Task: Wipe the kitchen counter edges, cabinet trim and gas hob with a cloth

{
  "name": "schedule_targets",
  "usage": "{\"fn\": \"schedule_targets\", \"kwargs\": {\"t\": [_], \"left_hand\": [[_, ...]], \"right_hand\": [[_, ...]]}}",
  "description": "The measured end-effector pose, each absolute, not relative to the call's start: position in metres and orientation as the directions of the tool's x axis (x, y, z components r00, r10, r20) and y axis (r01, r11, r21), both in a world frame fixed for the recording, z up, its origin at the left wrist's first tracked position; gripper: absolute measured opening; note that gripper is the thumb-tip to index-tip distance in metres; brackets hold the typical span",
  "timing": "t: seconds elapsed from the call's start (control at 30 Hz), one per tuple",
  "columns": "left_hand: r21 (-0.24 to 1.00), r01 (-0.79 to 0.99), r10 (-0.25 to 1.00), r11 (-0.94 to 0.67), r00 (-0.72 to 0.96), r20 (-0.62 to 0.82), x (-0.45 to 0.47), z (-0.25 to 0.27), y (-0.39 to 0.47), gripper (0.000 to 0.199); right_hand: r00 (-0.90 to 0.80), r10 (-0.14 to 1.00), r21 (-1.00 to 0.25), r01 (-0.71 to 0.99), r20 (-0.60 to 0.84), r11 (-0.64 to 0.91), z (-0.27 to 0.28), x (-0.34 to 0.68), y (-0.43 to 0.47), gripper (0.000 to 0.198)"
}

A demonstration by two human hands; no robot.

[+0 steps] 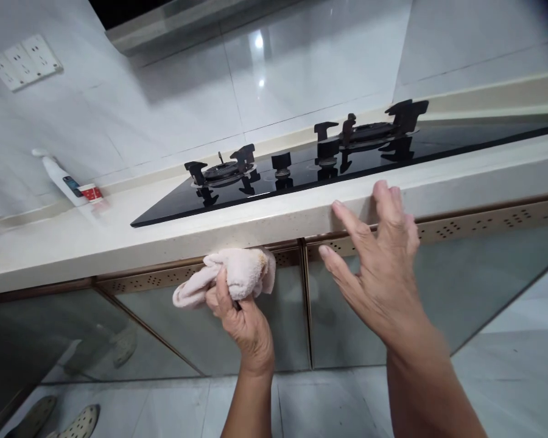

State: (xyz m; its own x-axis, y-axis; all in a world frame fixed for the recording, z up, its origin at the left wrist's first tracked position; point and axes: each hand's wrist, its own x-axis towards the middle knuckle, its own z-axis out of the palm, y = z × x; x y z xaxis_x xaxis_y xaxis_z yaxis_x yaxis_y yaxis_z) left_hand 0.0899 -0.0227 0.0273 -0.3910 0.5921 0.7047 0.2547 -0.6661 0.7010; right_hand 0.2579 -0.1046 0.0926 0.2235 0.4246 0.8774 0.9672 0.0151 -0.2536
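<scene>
My left hand [244, 322] grips a bunched pale pink cloth [244, 274] with a brownish stain on one side. The cloth lies against the top edge of the cabinet front, just under the counter lip. To the right, my right hand [386, 261] has its fingers spread and holds nothing; its fingertips are at the front edge of the white countertop [274, 213], and I cannot tell whether all of them touch. Behind both hands, a black glass gas hob [265, 188] is set on the counter, with two burners and two black knobs.
A white bottle [59, 173] and a red patterned cup [91, 193] stand at the counter's left. Glass-fronted cabinet doors [360, 328] run below. A range hood [173, 24] hangs above, sockets [25, 61] are on the wall, and clogs [80, 423] show on the floor.
</scene>
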Motion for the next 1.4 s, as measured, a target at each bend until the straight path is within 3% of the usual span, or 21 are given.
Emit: {"fn": "schedule_targets", "kwargs": {"t": [0.13,0.5,0.8,0.97,1.03,1.23,1.4], "left_hand": [[0.617,0.429,0.472,-0.66,-0.402,0.784,0.09,0.024,-0.019,0.044],[0.556,0.651,0.48,-0.517,-0.317,0.818,0.083,0.019,-0.009,0.056],[0.492,0.634,0.446,-0.597,-0.247,0.86,0.071,0.028,-0.012,0.044],[0.485,0.632,0.472,-0.605,-0.205,0.857,0.075,0.028,-0.017,0.037],[0.478,0.633,0.484,-0.61,-0.18,0.856,0.077,0.029,-0.018,0.037],[0.449,0.646,0.497,-0.617,-0.122,0.859,0.078,0.033,-0.021,0.05],[0.394,0.646,0.439,-0.654,-0.101,0.893,0.079,0.035,-0.021,0.07]], "right_hand": [[0.29,0.352,-0.294,0.955,0.89,-0.043,0.083,0.25,-0.095,0.063],[0.248,0.385,-0.215,0.968,0.889,-0.129,0.047,0.251,-0.082,0.086],[0.244,0.412,-0.247,0.968,0.878,-0.047,0.038,0.243,-0.078,0.085],[0.369,0.253,-0.383,0.924,0.894,0.006,0.009,0.241,-0.059,0.08],[0.389,0.249,-0.398,0.917,0.887,-0.013,-0.003,0.242,-0.053,0.079],[0.401,0.315,-0.382,0.916,0.86,-0.123,-0.006,0.245,-0.054,0.078],[0.419,0.336,-0.371,0.907,0.844,-0.198,0.002,0.253,-0.059,0.076]]}}
